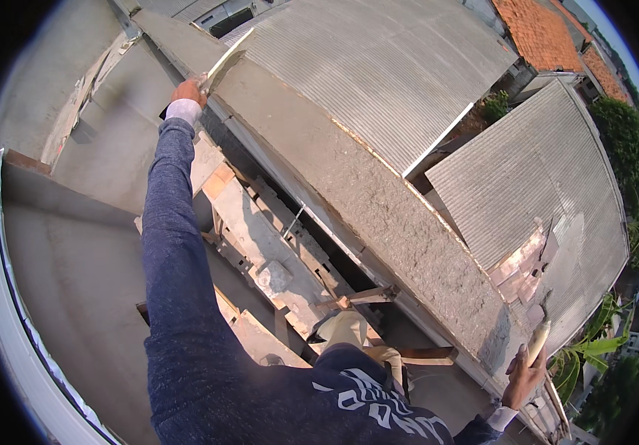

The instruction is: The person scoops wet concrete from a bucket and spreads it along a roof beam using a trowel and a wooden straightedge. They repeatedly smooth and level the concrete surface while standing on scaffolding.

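Beside corrugated roofs point(364, 67), a mortar-covered ledge point(408, 230) ran diagonally, smooth at its upper end, rough along its middle; its edges probably kept the mortar in. No separate container made out. Pale strip point(230, 57) crossed the upper end; left hand point(188, 91) curled at its near end, maybe steadying it, grip unclear. Right hand point(525, 378) grasped a pale-handled tool point(538, 343) near the lower end, angled up, likely for clearance.
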Demonstrator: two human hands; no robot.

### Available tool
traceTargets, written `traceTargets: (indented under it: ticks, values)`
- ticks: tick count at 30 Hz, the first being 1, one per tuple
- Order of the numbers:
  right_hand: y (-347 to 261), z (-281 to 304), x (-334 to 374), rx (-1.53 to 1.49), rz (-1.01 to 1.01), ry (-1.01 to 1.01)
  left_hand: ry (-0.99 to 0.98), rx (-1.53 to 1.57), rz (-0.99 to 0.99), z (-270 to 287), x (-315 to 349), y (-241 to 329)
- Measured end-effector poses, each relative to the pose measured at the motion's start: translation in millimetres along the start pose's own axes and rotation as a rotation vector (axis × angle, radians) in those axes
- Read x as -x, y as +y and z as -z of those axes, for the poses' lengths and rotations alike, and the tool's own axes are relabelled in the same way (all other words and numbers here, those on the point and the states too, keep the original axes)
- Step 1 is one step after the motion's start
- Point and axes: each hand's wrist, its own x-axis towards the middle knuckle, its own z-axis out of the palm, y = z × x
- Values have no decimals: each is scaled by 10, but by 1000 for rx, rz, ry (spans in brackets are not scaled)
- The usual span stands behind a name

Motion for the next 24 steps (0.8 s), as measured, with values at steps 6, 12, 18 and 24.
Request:
traceTargets:
  ticks: [6,12,18,24]
  values:
    - [-93,-43,34,-13,31,-8,28,78,-69,151,381,337]
    - [-108,-16,76,-36,3,20,25,-10,-89,459,863,945]
    - [-36,157,75,51,47,20,-25,-112,225,310,234,621]
    - [206,309,144,115,2,31,-106,-120,374,208,-187,612]
